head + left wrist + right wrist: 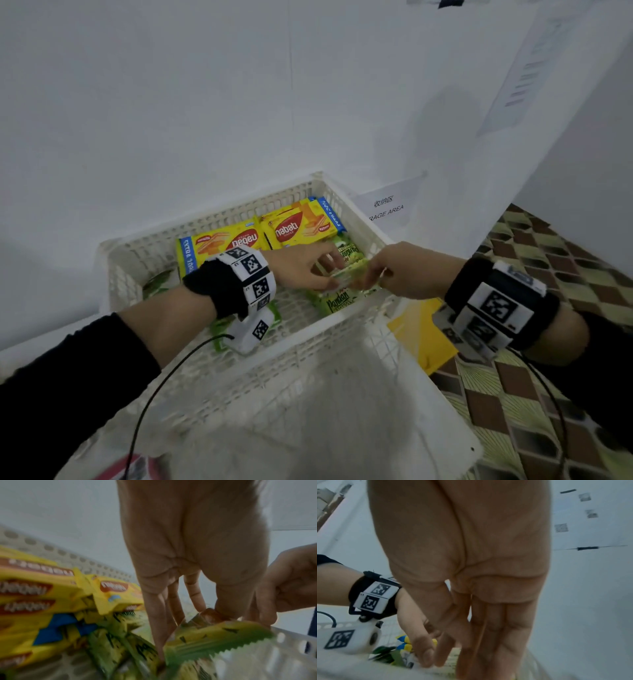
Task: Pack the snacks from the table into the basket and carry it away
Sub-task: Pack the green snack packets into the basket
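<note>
A white mesh basket [205, 222] stands on a white table. It holds yellow Nabati wafer packs [298, 222] at the back and green pandan packs [337, 301] at the front right. Over its right side both hands meet on one green snack pack [352, 265]. My left hand [334, 274] pinches it between thumb and fingers. My right hand [366, 279] holds its right edge. The left wrist view shows my left hand [192, 622] with its thumb on the pack [214, 635], my right hand [262, 618] and the yellow packs [42, 601]. In the right wrist view my right hand [453, 655] points down at the pack [451, 661].
A paper label [387, 209] lies behind the basket by the white wall. A yellow sheet [424, 329] sits at the table's right edge. Patterned floor [548, 257] shows on the right, below a white board [513, 137]. More green packs [157, 282] lie at the basket's left.
</note>
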Demonstrator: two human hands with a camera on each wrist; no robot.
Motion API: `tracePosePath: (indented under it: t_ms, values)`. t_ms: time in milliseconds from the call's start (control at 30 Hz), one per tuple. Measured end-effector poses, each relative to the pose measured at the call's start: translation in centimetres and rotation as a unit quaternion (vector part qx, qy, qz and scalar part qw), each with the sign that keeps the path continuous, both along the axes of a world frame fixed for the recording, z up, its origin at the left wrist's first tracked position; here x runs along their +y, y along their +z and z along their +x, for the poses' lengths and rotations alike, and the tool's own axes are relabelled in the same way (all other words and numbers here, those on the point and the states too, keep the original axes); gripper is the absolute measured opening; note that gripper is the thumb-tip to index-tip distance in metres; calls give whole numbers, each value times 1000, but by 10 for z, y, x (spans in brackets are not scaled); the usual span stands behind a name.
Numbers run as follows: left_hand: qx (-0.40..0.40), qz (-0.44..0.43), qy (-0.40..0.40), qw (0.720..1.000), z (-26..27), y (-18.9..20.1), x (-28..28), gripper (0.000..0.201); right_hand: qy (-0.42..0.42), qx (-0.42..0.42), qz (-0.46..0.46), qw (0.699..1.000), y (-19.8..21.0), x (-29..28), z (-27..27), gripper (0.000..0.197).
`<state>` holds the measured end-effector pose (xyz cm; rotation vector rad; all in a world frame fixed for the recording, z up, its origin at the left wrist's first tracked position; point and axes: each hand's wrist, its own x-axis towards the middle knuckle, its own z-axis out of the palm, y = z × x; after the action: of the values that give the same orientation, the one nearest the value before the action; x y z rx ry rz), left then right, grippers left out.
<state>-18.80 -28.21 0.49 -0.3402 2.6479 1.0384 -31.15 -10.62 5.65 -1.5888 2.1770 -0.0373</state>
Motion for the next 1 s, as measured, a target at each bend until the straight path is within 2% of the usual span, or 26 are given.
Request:
tracePosePath:
  t_ms: [167, 433, 533, 667, 800, 933, 1000]
  values:
    - [-24, -2, -23, 999, -12, -13, 16, 40, -72, -25, -83, 994, -10, 22, -10, 44]
    - [-85, -15, -84, 993, -23, -25, 18, 39, -76, -52, -100, 991, -13, 31, -11, 43]
    - [-76, -41, -153, 984, -21, -32, 16, 41, -71, -55, -91, 992, -13, 33, -10, 44]
    - [-20, -125, -185, 975, -20, -44, 16, 36, -54, -61, -90, 993, -17, 37, -8, 42]
    - [64, -156, -206, 964, -21, -48, 15, 35, -32, -59, -109, 992, -25, 40, -10, 23]
    - [169, -200, -229, 938, -21, -50, 8, 47, -7, -71, -130, 989, -31, 43, -14, 14]
    - [182, -238, -246, 922, -20, -53, 7, 54, -2, -78, -143, 987, -35, 42, -16, 15]
